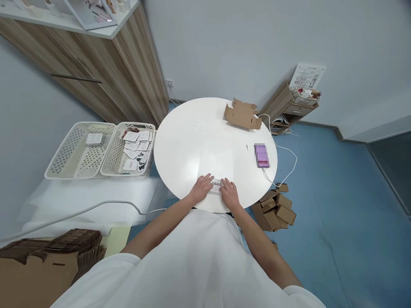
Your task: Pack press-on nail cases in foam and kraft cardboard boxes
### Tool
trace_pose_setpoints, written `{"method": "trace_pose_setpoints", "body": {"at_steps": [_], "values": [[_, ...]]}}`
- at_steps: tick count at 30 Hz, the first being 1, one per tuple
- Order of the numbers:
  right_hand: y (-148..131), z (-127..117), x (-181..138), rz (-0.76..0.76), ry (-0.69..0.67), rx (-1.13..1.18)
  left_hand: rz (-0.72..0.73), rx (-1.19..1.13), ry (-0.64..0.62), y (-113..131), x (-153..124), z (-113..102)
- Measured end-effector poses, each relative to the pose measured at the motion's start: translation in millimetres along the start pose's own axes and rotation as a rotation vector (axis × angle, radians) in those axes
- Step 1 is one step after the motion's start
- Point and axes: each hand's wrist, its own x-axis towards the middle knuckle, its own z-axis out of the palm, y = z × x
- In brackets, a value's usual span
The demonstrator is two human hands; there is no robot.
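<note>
A small clear packet [216, 186] with rows of tiny items lies flat on the round white table [199, 137] near its front edge. My left hand [202, 187] rests on the packet's left end, fingers stretched flat. At the packet's right end lies my right hand [229, 191], its fingers also flat and pressing down. Neither hand is lifting anything.
An unfolded cardboard box [242, 114] sits at the table's far side and a phone [261, 155] on a white cable [287, 149] at the right. Two white baskets [77, 149] stand to the left, one with cards [136, 145]. Flat cartons [274, 209] lie on the blue floor.
</note>
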Motion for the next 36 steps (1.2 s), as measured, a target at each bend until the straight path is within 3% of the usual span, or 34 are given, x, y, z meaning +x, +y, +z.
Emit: {"method": "trace_pose_setpoints", "body": {"at_steps": [6, 11, 17, 24, 30, 36], "values": [[8, -9, 11, -0.095, -0.178, 0.119, 0.061, 0.029, -0.16, -4, 2, -3], [3, -8, 19, -0.06, -0.194, 0.219, 0.005, 0.057, -0.19, 3, 7, -5], [-11, -19, -6, 0.067, -0.316, 0.459, -0.046, -0.145, -0.323, 9, -15, -19], [3, -33, 13, 0.12, -0.168, 0.492, -0.2, -0.188, -0.342, -3, 9, -33], [9, -28, 29, 0.291, -0.256, 0.474, -0.289, -0.27, -0.496, -26, 28, -28], [11, -15, 23, 0.4, -0.244, 0.487, -0.448, -0.207, -0.413, -36, 27, -19]]}}
